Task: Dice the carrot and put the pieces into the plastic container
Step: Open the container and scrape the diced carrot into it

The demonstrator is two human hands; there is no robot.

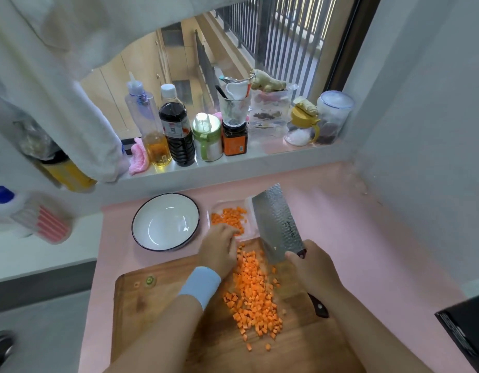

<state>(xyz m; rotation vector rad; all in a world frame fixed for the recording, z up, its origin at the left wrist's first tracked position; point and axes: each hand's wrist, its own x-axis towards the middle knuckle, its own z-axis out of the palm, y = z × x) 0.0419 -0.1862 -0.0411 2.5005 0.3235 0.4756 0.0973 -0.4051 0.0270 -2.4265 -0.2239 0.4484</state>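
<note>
Right hand point(313, 267) clamps the cleaver point(276, 224) handle, left hand point(219, 249) curls at the cutting board's point(157, 305) far edge, hold unclear, and I reckon dicing's done: some pieces point(229, 216) fill the plastic container point(219, 203) just beyond the board, most carrot dice point(252, 297) heaped on it.

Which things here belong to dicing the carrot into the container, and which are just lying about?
In use: diced carrot, plastic container, cleaver in the right hand, cutting board, left hand.
Lying about: white bowl, dark sauce bottle, oil bottle, ginger, salt jar.
</note>
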